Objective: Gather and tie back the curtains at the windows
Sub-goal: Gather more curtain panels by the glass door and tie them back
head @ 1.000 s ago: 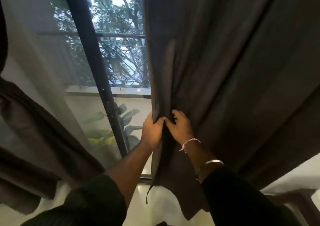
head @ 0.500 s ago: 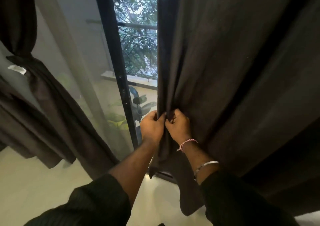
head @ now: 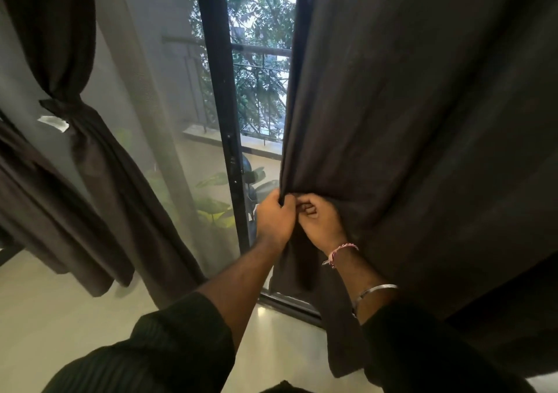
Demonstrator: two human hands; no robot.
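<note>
A dark brown curtain (head: 422, 121) hangs loose over the right half of the window. My left hand (head: 276, 219) and my right hand (head: 320, 222) are side by side, both closed on its left edge at about waist height, bunching the cloth between them. At the left, a second dark curtain (head: 99, 163) is gathered and knotted by a tie (head: 60, 107), with a white label beside the knot. A sheer pale curtain (head: 145, 97) hangs between the two.
The black door frame (head: 223, 100) stands upright just left of my hands. Behind the glass are a balcony railing (head: 259, 50), a ledge and green plants (head: 211, 208). A pale floor (head: 60, 317) lies below.
The view has tilted down and turned left, bringing the tied left curtain and the floor into sight. Both hands keep their grip on the right curtain's edge and have gathered a little more cloth.
</note>
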